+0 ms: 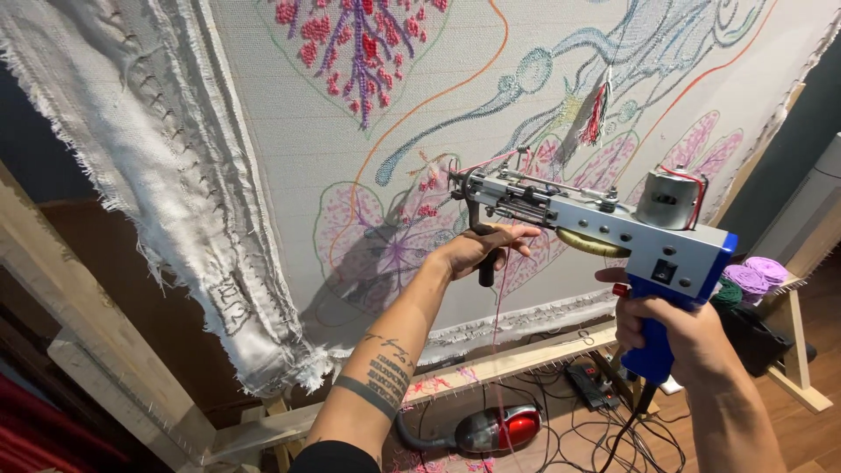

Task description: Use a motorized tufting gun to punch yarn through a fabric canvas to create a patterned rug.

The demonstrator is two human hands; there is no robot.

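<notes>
— What are the hands holding?

— A tufting gun (pixel 604 223), both hands on it. The right hand (pixel 674 337) is wrapped tight around the blue pistol grip under the rear, a finger near the red trigger. The left hand (pixel 477 250) is curled around the black front handle, further ahead and nearer the stretched backing cloth (pixel 280 184).

— How will it handle?

— Rigid metal and plastic, with a motor on top at the back, so probably rear-heavy; the two handles look like the sound places to hold. The needle end is the delicate part.

— Which way does it point?

— Its long axis runs from the right hand forward and leftward, tip just off or touching the cloth by the pink leaf pattern; I can't tell which. A power cord hangs below the right hand; a red vacuum cleaner (pixel 504 429) lies on the floor beneath the left forearm.
</notes>
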